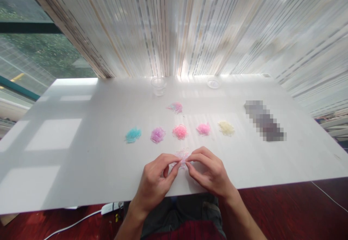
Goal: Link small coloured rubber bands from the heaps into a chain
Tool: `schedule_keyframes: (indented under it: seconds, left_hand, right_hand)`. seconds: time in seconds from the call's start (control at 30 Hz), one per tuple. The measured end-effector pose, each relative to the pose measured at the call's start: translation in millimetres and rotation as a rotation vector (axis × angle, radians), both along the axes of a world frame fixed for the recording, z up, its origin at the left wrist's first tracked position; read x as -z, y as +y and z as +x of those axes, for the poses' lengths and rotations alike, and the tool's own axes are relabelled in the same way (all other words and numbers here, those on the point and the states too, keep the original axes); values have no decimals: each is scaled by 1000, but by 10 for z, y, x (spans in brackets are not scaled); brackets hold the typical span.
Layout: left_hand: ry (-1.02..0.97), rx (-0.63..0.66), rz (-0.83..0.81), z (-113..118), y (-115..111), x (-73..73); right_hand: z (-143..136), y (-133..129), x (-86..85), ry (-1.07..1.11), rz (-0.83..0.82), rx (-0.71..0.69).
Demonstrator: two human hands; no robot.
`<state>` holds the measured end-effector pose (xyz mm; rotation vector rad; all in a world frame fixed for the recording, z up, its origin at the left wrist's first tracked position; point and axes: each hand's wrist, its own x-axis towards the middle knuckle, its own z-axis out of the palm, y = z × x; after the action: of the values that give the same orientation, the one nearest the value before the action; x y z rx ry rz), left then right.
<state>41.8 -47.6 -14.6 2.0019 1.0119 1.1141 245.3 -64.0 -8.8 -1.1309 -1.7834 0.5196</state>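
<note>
My left hand (159, 177) and my right hand (210, 171) meet fingertip to fingertip over a pale pink and lilac pile (182, 154) of small thin pieces near the table's front edge. Both have thumb and index finger pinched together; whatever lies between the tips is too small to make out. Behind them a row of small piles runs left to right: teal (133, 135), purple (158, 135), coral pink (180, 132), bright pink (203, 128) and pale yellow (226, 128). A mixed-colour pile (175, 107) sits farther back.
At the back of the white table (103, 160) stand a clear plastic cup (158, 86) and a round clear lid (213, 83). A pixelated object (265, 121) lies at the right. Striped curtains hang behind the table. A white power strip (112, 208) is below the front edge.
</note>
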Motion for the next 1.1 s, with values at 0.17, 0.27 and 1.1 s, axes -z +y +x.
schedule_keyframes:
  seconds: [0.17, 0.27, 1.1]
  left_hand:
    - [-12, 0, 7, -2, -1, 5]
    - [-16, 7, 16, -7, -1, 12]
    - [31, -16, 101, -19, -6, -33]
  right_hand:
    - [16, 8, -9, 6, -34, 12]
    - [25, -3, -28, 11, -66, 2]
    - [1487, 229, -52, -299, -68, 466]
